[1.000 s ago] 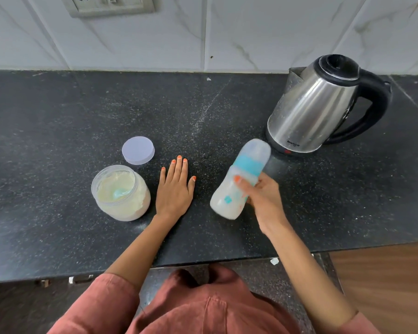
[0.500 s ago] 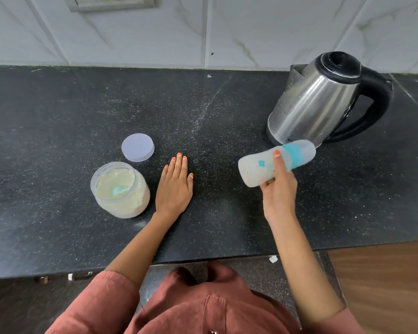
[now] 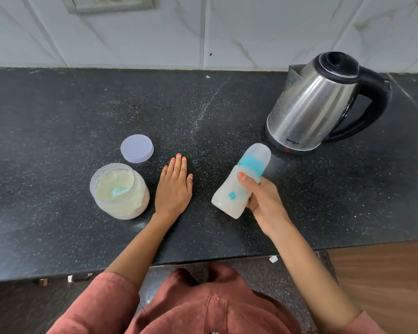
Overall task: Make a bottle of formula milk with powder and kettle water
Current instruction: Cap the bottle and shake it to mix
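Seemingly light, stiff and slick, the bottle (image 3: 228, 197) tilted in the right hand (image 3: 265, 203), fingers (image 3: 251, 186) curled round its waist, the surest hold; the left hand (image 3: 173, 189) lay flat.

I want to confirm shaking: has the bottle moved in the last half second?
Yes. The bottle, held in the right hand, has swung from lying level beside the kettle to slanting, base down-left, away from it.

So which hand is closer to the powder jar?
Left. The left hand lies flat beside the powder jar; the right hand grips the bottle farther right.
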